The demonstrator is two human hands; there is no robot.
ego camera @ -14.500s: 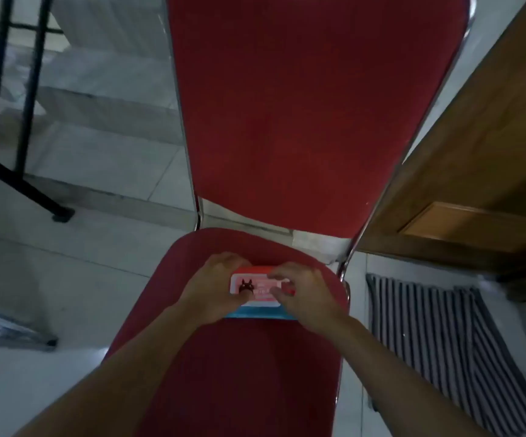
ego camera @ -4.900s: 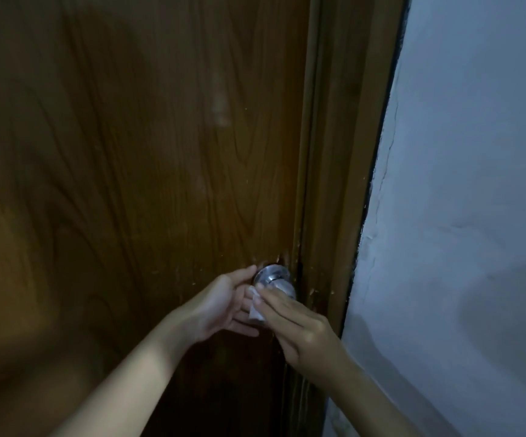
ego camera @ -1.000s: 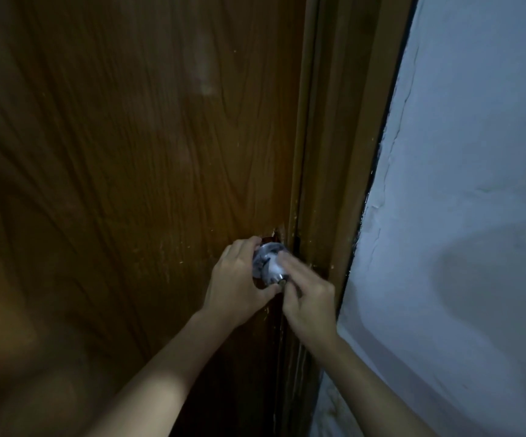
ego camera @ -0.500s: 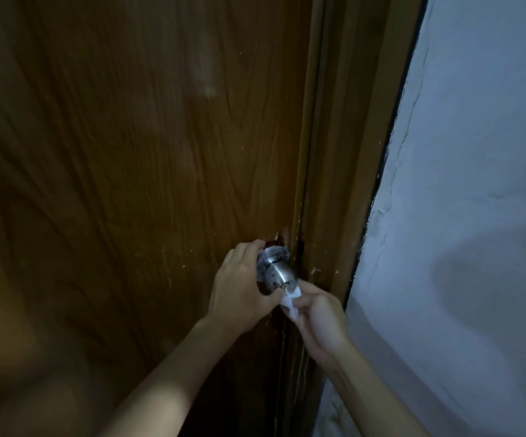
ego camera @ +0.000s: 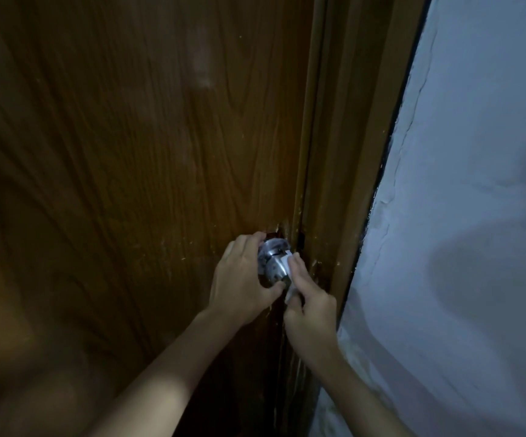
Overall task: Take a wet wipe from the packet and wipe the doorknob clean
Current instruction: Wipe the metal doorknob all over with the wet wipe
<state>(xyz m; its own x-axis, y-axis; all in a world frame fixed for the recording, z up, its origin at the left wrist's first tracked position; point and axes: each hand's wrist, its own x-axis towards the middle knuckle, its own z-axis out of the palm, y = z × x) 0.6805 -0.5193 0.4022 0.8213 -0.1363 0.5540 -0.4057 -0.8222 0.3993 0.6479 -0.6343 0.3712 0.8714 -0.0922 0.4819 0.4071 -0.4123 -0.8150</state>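
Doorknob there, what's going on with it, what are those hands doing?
A person is cleaning the metal doorknob on a brown wooden door. The left hand cups the knob from the left side, while the right hand presses a white wet wipe against its right side. The wipe packet is not in view.

A door (ego camera: 129,152) of dark brown wood, its grain showing under a slightly glossy varnish, scuffed pale around the doorknob (ego camera: 272,263). The doorknob is shiny silver metal. At its 3 o'clock, a thin white wet wipe (ego camera: 288,266), soft and matt. Farther toward 3 o'clock, a matt, cracked, rough painted wall (ego camera: 460,184).
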